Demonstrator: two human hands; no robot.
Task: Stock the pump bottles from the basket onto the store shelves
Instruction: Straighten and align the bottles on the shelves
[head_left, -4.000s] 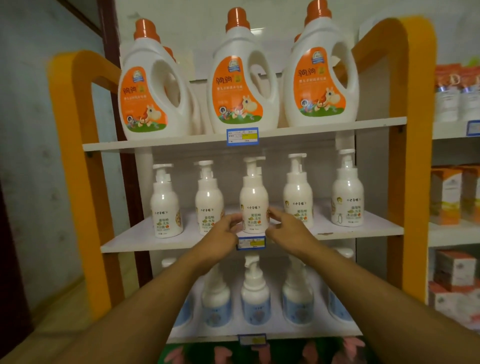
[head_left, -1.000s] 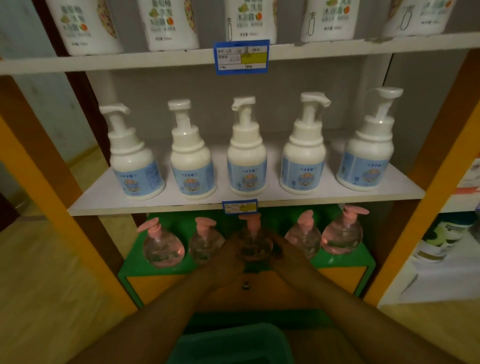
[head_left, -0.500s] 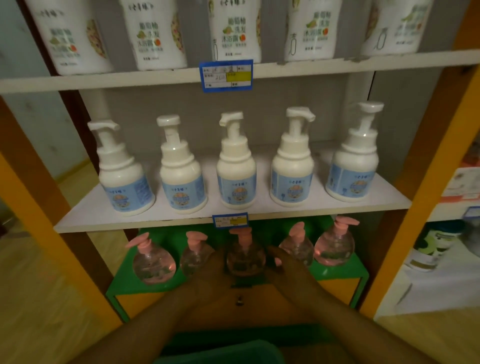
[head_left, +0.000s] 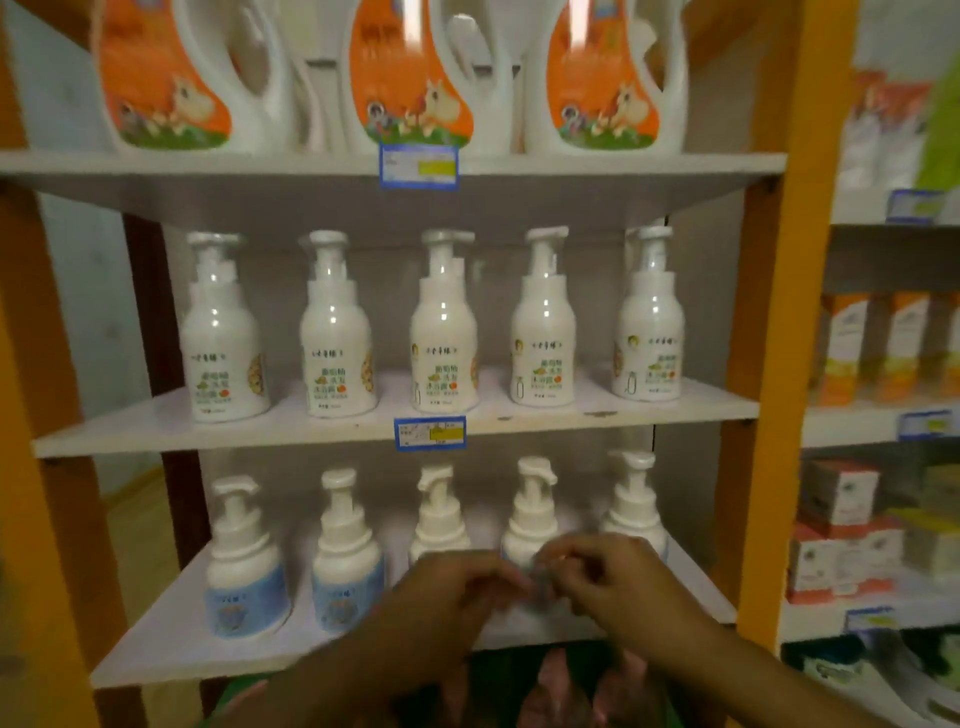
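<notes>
We are judging the stocking nearly finished. Our left hand (head_left: 457, 587) and right hand (head_left: 618, 577) are hovering close together before the blue-label bottles (head_left: 348, 566) on the lower shelf (head_left: 156, 639); fingers curled, grip too blurred to tell. The basket is out of sight. Next: probably straightening a bottle.

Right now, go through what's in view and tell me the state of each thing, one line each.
Orange-label jugs: upright on the top shelf.
Orange-print pump bottles: five upright in a row, middle shelf.
Blue-label pump bottles: upright below; right ones partly hidden by the hands.
Left hand: fingers curled, blurred; contents unclear.
Right hand: fingers curled, blurred; contents unclear.
</notes>
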